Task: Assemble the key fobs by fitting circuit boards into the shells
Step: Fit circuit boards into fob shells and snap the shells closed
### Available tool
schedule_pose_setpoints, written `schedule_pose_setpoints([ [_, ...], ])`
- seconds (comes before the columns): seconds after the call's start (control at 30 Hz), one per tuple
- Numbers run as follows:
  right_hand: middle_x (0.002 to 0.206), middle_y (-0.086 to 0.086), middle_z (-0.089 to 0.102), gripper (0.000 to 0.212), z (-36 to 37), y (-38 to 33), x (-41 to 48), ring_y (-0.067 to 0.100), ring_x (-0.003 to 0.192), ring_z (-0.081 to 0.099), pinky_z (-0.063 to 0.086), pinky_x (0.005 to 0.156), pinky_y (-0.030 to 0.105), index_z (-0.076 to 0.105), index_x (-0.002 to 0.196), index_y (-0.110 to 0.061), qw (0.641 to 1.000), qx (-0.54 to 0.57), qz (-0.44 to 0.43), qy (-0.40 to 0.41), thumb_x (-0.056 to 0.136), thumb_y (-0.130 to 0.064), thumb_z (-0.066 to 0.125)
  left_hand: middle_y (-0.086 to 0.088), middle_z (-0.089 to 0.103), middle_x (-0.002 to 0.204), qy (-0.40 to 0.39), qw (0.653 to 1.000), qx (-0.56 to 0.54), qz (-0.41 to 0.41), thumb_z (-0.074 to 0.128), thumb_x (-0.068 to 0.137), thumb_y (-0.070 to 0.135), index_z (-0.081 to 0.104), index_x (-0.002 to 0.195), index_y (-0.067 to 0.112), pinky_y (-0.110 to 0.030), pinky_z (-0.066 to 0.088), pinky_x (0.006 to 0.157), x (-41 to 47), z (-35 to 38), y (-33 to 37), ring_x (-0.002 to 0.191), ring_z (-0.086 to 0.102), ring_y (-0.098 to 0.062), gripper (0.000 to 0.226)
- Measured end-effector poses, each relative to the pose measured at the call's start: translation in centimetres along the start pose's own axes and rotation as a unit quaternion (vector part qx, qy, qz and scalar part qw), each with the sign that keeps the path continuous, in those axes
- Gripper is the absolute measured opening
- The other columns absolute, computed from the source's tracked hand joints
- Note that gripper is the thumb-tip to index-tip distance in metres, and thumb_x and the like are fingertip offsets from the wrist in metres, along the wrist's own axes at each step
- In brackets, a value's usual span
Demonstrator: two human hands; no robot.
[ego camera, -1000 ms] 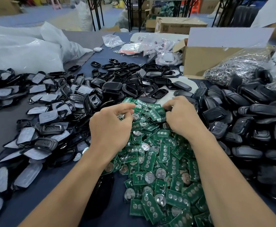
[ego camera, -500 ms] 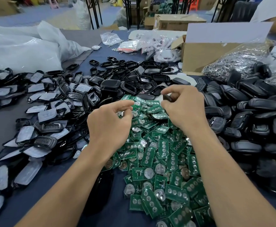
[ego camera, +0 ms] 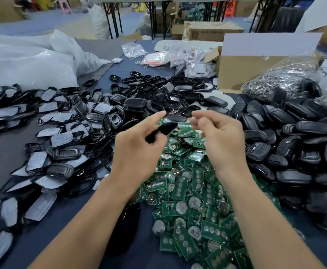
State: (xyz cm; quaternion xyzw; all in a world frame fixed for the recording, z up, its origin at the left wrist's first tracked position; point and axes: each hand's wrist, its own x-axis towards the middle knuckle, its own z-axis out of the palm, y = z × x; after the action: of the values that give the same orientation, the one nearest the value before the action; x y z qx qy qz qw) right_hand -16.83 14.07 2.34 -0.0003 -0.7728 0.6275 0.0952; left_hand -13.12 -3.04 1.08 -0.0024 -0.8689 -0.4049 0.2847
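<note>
Centrally, left grip (ego camera: 137, 150) pinching one black shell (ego camera: 165, 129), right grip (ego camera: 223, 138) slack, empty, countless circuit boards (ego camera: 184, 191) below

The work surface is a long table covered in dark blue-grey cloth (ego camera: 120, 68). Beyond its far edge lies a blue-grey floor (ego camera: 32, 24) with a tan strip (ego camera: 77, 30) across it. A row of pale-topped folding tables on thin black metal legs (ego camera: 114, 18) stands at the back of the room. A closed brown cardboard carton (ego camera: 211, 32) sits near these legs, and a larger brown carton (ego camera: 1, 10) occupies the far left corner. A white woven sack (ego camera: 98, 20) stands upright on the floor. A pink plastic stool (ego camera: 66, 6) is at far left, an orange-red stool (ego camera: 226, 8) at far right. A dark office chair (ego camera: 287, 18) stands beside the latter. Lighting is even and diffuse.
</note>
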Motion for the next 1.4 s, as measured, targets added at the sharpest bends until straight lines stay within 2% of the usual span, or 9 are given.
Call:
schedule_pose_setpoints([
  [0.1, 0.106, -0.012, 0.076, 0.038, -0.7, 1.4, 0.5, -0.009, 0.046, 0.053, 0.039, 0.048, 0.006, 0.074, 0.123, -0.034, 0.965, -0.253, -0.029, -0.065, 0.098, -0.011, 0.056, 0.032, 0.068, 0.091, 0.023, 0.997, 0.008, -0.073, 0.073, 0.094, 0.013, 0.078, 0.118, 0.040, -0.013, 0.055, 0.059, 0.5, -0.1, -0.6, 0.072, 0.067, 0.011, 0.037],
  [0.17, 0.081, -0.005, 0.073, 0.037, -0.7, 1.9, 0.4, -0.001, 0.038, 0.050, 0.035, 0.041, 0.009, 0.075, 0.123, -0.032, 0.952, -0.289, -0.005, -0.103, 0.099, -0.012, 0.055, 0.029, 0.068, 0.077, 0.052, 0.993, 0.064, -0.086, 0.073, 0.094, 0.020, 0.080, 0.108, 0.044, -0.019, 0.052, 0.058, 0.7, -0.3, -0.4, 0.063, 0.064, 0.005, 0.028],
  [0.33, 0.065, -0.016, 0.054, 0.022, -0.9, 1.6, 0.4, 0.016, 0.067, 0.055, 0.058, 0.084, 0.035, 0.080, 0.112, -0.030, 0.940, -0.325, -0.023, -0.103, 0.095, -0.023, 0.067, 0.028, 0.062, 0.071, 0.057, 0.989, 0.099, -0.090, 0.073, 0.094, 0.025, 0.080, 0.103, 0.044, -0.030, 0.057, 0.071, 0.7, -0.2, -0.1, 0.065, 0.064, 0.001, 0.022],
  [0.43, 0.063, -0.018, 0.052, 0.015, -0.9, 1.0, 0.2, 0.020, 0.073, 0.059, 0.058, 0.091, 0.039, 0.080, 0.103, -0.029, 0.929, -0.355, -0.033, -0.095, 0.092, -0.024, 0.071, 0.030, 0.060, 0.068, 0.031, 0.990, 0.107, -0.086, 0.072, 0.094, 0.026, 0.081, 0.101, 0.044, -0.029, 0.056, 0.071, 0.6, -0.1, -0.1, 0.064, 0.063, 0.000, 0.022],
  [0.57, 0.102, 0.001, 0.072, 0.028, -0.8, 0.4, 0.0, 0.026, 0.096, 0.064, 0.054, 0.097, 0.041, 0.073, 0.114, -0.031, 0.904, -0.408, -0.025, -0.122, 0.092, -0.015, 0.068, 0.026, 0.062, 0.068, 0.012, 0.989, 0.120, -0.084, 0.071, 0.095, 0.027, 0.080, 0.100, 0.046, -0.023, 0.051, 0.065, 0.6, 0.2, -0.2, 0.062, 0.063, -0.003, 0.021],
  [0.77, 0.084, 0.003, 0.070, 0.038, -0.6, 0.5, -0.1, 0.028, 0.073, 0.066, 0.060, 0.073, 0.041, 0.077, 0.104, -0.031, 0.935, -0.343, -0.006, -0.086, 0.088, 0.001, 0.064, 0.023, 0.070, 0.073, 0.007, 0.989, 0.119, -0.088, 0.072, 0.094, 0.026, 0.080, 0.099, 0.046, -0.024, 0.053, 0.064, 0.5, 0.3, -0.3, 0.063, 0.065, 0.000, 0.022],
  [0.97, 0.083, -0.007, 0.073, 0.013, -0.8, 0.3, -0.3, 0.025, 0.081, 0.067, 0.057, 0.078, 0.037, 0.077, 0.087, -0.032, 0.941, -0.335, -0.047, -0.001, 0.080, -0.024, 0.085, 0.022, 0.074, 0.077, 0.006, 0.989, 0.113, -0.099, 0.071, 0.093, 0.026, 0.080, 0.098, 0.047, -0.020, 0.051, 0.064, 0.6, 0.3, -0.4, 0.059, 0.062, 0.004, 0.023],
  [1.1, 0.066, -0.013, 0.064, 0.028, -0.6, 0.6, -0.3, 0.021, 0.071, 0.063, 0.043, 0.069, 0.032, 0.071, 0.080, -0.031, 0.928, -0.371, -0.034, -0.014, 0.072, -0.052, 0.088, 0.019, 0.076, 0.080, 0.007, 0.989, 0.111, -0.094, 0.072, 0.093, 0.025, 0.081, 0.098, 0.045, -0.021, 0.049, 0.064, 0.6, 0.4, -0.4, 0.056, 0.060, 0.002, 0.023],
  [1.4, 0.064, -0.007, 0.056, 0.041, 0.0, 1.2, 0.0, 0.023, 0.065, 0.054, 0.037, 0.061, 0.033, 0.047, 0.067, -0.027, 0.946, -0.316, -0.037, -0.061, 0.086, -0.051, 0.073, 0.018, 0.078, 0.086, 0.004, 0.988, 0.125, -0.089, 0.071, 0.094, 0.024, 0.081, 0.100, 0.044, -0.012, 0.042, 0.064, 0.6, 0.3, -0.4, 0.057, 0.056, -0.003, 0.023],
])
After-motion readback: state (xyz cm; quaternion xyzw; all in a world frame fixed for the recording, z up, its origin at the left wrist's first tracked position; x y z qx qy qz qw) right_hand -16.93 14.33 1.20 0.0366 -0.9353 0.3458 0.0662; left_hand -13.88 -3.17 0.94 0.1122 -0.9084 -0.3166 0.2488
